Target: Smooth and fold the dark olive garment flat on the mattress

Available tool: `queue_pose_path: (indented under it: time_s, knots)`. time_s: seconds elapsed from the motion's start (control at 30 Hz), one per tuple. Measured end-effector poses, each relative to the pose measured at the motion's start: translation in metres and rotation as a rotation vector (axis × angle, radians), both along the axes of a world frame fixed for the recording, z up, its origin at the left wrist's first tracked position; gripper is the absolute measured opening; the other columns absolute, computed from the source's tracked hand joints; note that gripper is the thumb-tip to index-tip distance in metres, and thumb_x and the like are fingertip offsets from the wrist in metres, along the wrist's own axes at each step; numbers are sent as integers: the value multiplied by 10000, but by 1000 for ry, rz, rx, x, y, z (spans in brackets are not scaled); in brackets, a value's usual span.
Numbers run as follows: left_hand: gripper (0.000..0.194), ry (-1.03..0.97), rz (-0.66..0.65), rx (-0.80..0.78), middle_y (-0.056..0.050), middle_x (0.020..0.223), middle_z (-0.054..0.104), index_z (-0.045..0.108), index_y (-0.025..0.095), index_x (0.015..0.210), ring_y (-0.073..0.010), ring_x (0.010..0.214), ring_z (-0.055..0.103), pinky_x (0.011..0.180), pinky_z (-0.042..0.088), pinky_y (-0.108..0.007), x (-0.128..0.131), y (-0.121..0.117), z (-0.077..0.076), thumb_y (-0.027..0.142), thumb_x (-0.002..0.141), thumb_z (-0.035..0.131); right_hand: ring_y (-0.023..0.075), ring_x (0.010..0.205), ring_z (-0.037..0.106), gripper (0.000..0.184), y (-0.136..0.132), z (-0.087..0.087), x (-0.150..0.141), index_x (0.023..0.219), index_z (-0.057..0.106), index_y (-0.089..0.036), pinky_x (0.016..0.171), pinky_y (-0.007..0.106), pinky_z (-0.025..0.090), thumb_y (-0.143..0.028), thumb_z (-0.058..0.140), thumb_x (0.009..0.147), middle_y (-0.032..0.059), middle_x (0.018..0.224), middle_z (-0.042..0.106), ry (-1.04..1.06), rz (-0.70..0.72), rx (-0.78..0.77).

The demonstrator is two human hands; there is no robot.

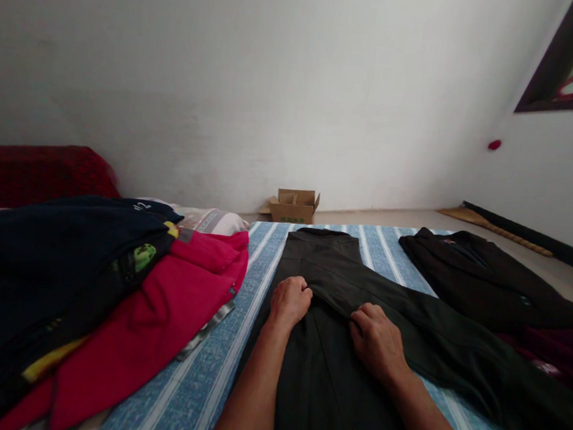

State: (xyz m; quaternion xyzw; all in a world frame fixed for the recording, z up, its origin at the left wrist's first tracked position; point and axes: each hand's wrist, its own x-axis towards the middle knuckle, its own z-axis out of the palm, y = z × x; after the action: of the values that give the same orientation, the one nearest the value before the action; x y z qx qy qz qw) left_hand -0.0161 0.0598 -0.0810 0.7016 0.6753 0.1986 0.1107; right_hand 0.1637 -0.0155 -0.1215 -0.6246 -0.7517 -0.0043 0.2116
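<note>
Left hand: the left hand is curled into a loose fist, knuckles up, fingers tucked around a fold of the trousers; the forearm runs back toward the lower edge of the view.
Right hand: the right hand lies palm down, fingers bent and pinching the same fold just to the right; the two hands sit near each other, not touching.
Trousers: dark, laid flat on the sheet; the waist end points toward the wall, one leg spreads out to the right; the gripped fold is a raised ridge running between the hands, so the cloth lies under and ahead of both.
Sheet: blue with pale stripes; it shows bare to the left of the trousers and in strips to the right.
Pile: a heap of clothes lies well left of the left hand; a red garment sits at its near edge, dark ones on top.
Jacket: another dark garment lies to the right, beyond the right hand, apart from it.
Box: an open cardboard box stands on the floor by the wall, past the waist end.
Frame: a dark frame hangs on the right wall.
</note>
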Motion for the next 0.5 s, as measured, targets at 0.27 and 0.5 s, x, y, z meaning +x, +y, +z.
queue_pose_path:
  time_s: [0.27, 0.5]
  knots:
    - [134, -407, 82, -288, 18, 477, 578, 555, 152, 866, -138, 439, 610, 418, 416, -173, 5, 4, -10, 124, 738, 526, 170, 884, 525, 162, 0, -1, -1, 829, 641, -207, 692, 252, 376, -192, 486, 874, 36, 909, 604, -21, -9, 14]
    - [434, -561, 19, -376, 16, 621, 609, 518, 175, 1126, -118, 490, 634, 430, 458, -158, 3, -2, -2, 17, 728, 450, 181, 888, 518, 147, -1, 5, -3, 905, 627, -214, 687, 264, 375, -180, 491, 859, 44, 928, 594, -71, -6, 3]
